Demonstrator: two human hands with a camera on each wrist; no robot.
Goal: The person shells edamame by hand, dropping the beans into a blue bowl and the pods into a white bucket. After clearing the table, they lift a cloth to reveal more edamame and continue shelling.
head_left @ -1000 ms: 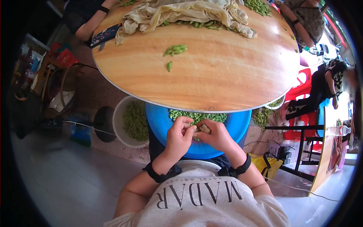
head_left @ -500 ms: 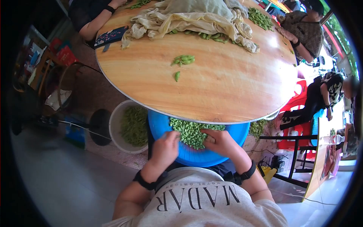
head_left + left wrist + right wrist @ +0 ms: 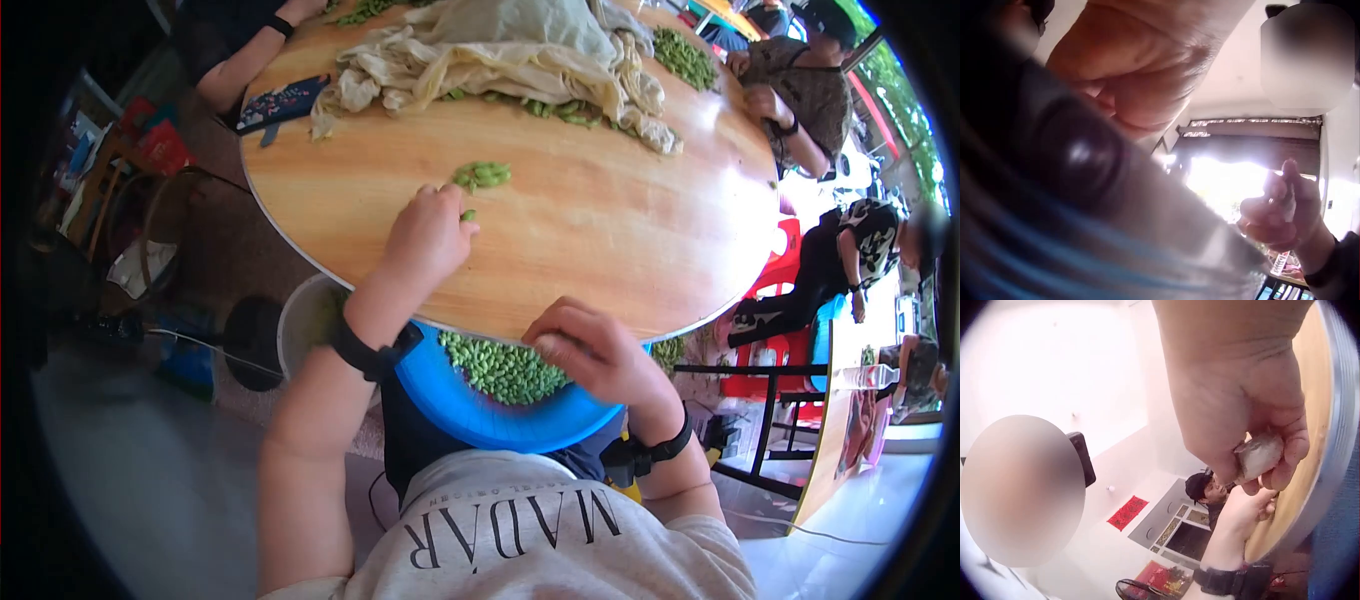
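In the head view my left hand reaches over the wooden table, with a green soybean pod between thumb and forefinger. Just beyond its fingertips lies a small pile of pods. Closer to me, my right hand is at the table's front edge, over the blue basin of shelled green beans. The fingers of this hand curl around a whitish piece in the right wrist view; I cannot tell whether it is held or worn on the thumb.
A cream cloth covers more pods at the table's back, beside a dark patterned case. Another pod heap lies at back right. A pale tub stands left of the basin. Other people sit around the table.
My left hand has gone from above the basin up onto the table, to the single pod. My right hand has shifted slightly right and forward, towards the table edge.
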